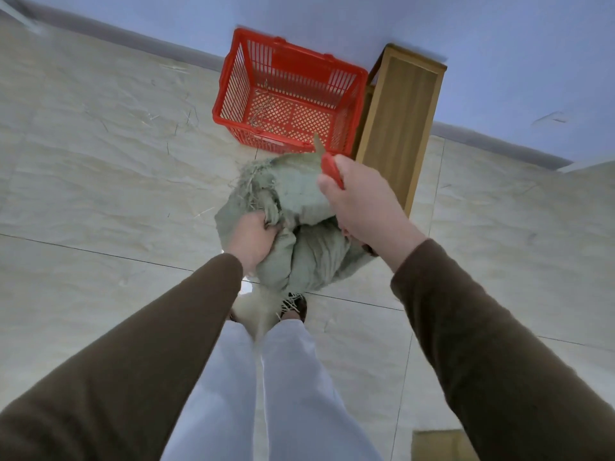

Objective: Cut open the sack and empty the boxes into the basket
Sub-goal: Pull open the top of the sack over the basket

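Sack of pale green woven fabric (299,227), crumpled and frayed at its upper left edge, hangs bunched above the marble-tiled floor (100,161), just short of the red slatted plastic basket (286,94). Left hand (254,237) fists a fold; right hand (359,194) clenches a red-handled knife (329,164), blade up.

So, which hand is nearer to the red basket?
Right. The right hand, holding a red-handled knife, is just below the red basket near its front corner. The left hand grips the sack lower down, farther away.
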